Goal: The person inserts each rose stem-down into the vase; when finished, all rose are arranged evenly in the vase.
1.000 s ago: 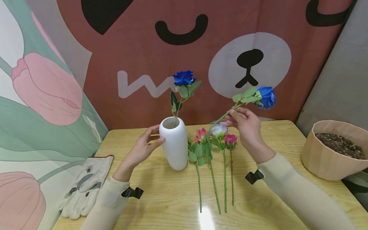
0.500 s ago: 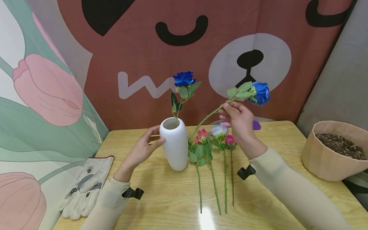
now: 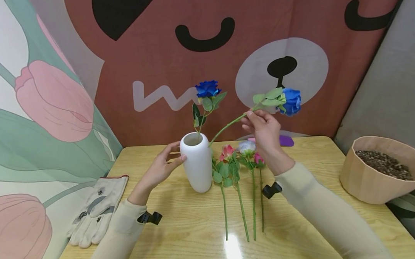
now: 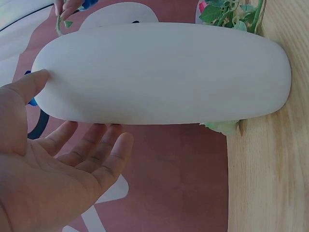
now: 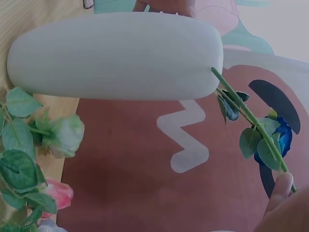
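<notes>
My left hand [image 3: 162,166] holds the white vase [image 3: 198,164] by its left side, thumb in front and fingers behind near the top, as the left wrist view [image 4: 72,159] also shows. A dark blue rose [image 3: 207,89] stands in the vase. My right hand [image 3: 264,129] pinches the stem of a lighter blue rose [image 3: 291,102] just below its leaves. That rose tilts, bloom up to the right, with its cut end beside the vase's upper right side. In the right wrist view the stem end [image 5: 215,72] overlaps the vase near its mouth.
Several flowers lie right of the vase, among them a pink-red one [image 3: 227,152], a silvery one [image 3: 246,147] and a magenta rose [image 3: 259,159]. Work gloves [image 3: 98,211] lie at the left, and a peach pot of dark grit [image 3: 366,176] stands right. A purple object [image 3: 286,140] sits behind.
My right hand has moved left and slightly up with the lighter blue rose, bringing its stem end to the vase's upper side. The left hand and vase have stayed put.
</notes>
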Available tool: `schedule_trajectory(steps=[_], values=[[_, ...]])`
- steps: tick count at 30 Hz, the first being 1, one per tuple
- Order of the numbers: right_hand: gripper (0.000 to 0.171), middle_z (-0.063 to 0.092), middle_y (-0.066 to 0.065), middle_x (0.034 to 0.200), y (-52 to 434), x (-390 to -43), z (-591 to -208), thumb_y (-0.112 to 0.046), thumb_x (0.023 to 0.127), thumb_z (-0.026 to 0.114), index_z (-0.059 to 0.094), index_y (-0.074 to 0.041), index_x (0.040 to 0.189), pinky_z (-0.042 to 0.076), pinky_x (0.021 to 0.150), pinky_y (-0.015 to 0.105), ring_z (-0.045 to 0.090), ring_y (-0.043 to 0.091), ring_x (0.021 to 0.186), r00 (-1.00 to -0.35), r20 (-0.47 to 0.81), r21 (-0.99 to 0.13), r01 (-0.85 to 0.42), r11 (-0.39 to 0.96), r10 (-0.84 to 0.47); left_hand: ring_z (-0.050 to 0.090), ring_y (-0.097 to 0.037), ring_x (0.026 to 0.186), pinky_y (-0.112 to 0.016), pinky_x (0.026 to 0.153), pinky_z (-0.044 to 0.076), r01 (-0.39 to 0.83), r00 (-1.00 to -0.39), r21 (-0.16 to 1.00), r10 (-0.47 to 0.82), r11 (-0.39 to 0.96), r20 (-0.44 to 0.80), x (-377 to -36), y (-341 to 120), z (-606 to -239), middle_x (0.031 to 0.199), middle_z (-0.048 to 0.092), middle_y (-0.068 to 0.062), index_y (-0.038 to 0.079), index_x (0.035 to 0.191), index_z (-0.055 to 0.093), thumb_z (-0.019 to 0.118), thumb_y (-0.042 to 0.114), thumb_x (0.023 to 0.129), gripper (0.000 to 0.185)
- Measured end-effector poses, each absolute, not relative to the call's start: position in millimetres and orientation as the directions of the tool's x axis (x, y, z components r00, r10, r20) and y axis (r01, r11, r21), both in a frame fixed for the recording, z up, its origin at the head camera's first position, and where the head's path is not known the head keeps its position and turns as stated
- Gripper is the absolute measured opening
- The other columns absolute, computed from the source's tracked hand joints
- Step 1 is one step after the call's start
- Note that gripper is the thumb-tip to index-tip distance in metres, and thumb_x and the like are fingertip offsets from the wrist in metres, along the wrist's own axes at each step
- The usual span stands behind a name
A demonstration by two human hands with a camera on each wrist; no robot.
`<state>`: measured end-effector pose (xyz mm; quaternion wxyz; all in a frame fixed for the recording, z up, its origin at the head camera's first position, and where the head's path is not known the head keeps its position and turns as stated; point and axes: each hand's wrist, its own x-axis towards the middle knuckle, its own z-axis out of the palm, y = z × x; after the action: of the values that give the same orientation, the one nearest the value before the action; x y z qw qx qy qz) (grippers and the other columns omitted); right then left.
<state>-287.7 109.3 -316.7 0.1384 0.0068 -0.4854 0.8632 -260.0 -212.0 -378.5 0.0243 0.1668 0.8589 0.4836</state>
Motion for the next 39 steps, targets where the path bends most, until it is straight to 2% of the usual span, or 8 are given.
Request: schedule_trajectory(steps=[7,13,26,29,33,37,39], values=[[0.014,0.071,0.002,0.092,101,-288,-313,-0.010,0.094,0.069,0.057,-0.006,0.100,0.061,0.070,0.025,0.075,0.013,0.076,-0.962,0.126,-0.820,-0.238,-0.521,0.241,0.049,-0.041,0.135,-0.059,0.102,0.048,0.267,-0.941,0.838,0.315,0.475,0.121,-260,-212,-379,0.146,0.048,-0.012,0.025,0.150,0.039,0.062,0.044,0.098,0.060],[0.014,0.070,0.002,0.092,94,-288,-310,-0.013,0.094,0.070,0.057,-0.008,0.098,0.061,0.071,0.026,0.074,0.012,0.076,-0.954,0.161,-0.818,-0.273,-0.506,0.254,0.050,-0.039,0.135,-0.059,0.101,0.048,0.267,-0.941,0.840,0.314,0.472,0.123,-259,-212,-379,0.145,0.048,-0.011,0.027,0.150,0.039,0.063,0.043,0.098,0.059],[0.006,0.071,0.000,0.089,80,-292,-314,-0.009,0.096,0.066,0.060,-0.011,0.097,0.059,0.065,0.022,0.074,0.012,0.076,-0.939,0.220,-0.815,-0.326,-0.479,0.266,0.050,-0.038,0.135,-0.059,0.102,0.048,0.261,-0.943,0.837,0.311,0.481,0.116,-259,-212,-379,0.145,0.049,-0.011,0.028,0.150,0.039,0.062,0.044,0.098,0.059],[0.006,0.072,-0.001,0.087,75,-293,-316,-0.009,0.096,0.066,0.062,-0.008,0.101,0.058,0.063,0.022,0.073,0.012,0.076,-0.945,0.217,-0.826,-0.312,-0.470,0.246,0.050,-0.038,0.135,-0.059,0.102,0.048,0.257,-0.945,0.838,0.308,0.482,0.112,-261,-213,-380,0.145,0.049,-0.010,0.028,0.149,0.039,0.062,0.045,0.097,0.059],[0.019,0.072,-0.003,0.086,68,-294,-320,-0.009,0.097,0.065,0.060,0.001,0.111,0.058,0.062,0.023,0.072,0.011,0.075,-0.952,0.223,-0.849,-0.296,-0.438,0.210,0.049,-0.038,0.135,-0.059,0.102,0.048,0.251,-0.946,0.838,0.307,0.484,0.106,-262,-213,-382,0.145,0.049,-0.010,0.029,0.149,0.039,0.062,0.046,0.097,0.060],[0.018,0.072,-0.004,0.086,62,-293,-324,-0.013,0.097,0.065,0.062,-0.003,0.111,0.059,0.065,0.023,0.072,0.011,0.078,-0.962,0.216,-0.884,-0.265,-0.385,0.165,0.049,-0.038,0.135,-0.059,0.102,0.048,0.252,-0.946,0.837,0.306,0.486,0.107,-261,-213,-381,0.145,0.049,-0.010,0.028,0.149,0.039,0.062,0.045,0.097,0.060],[0.013,0.072,-0.004,0.089,59,-292,-325,-0.016,0.098,0.066,0.063,-0.009,0.108,0.059,0.068,0.024,0.072,0.013,0.083,-0.971,0.200,-0.903,-0.235,-0.361,0.133,0.050,-0.038,0.135,-0.059,0.102,0.048,0.252,-0.946,0.837,0.305,0.486,0.108,-261,-213,-381,0.145,0.048,-0.010,0.028,0.149,0.039,0.062,0.046,0.097,0.060]])
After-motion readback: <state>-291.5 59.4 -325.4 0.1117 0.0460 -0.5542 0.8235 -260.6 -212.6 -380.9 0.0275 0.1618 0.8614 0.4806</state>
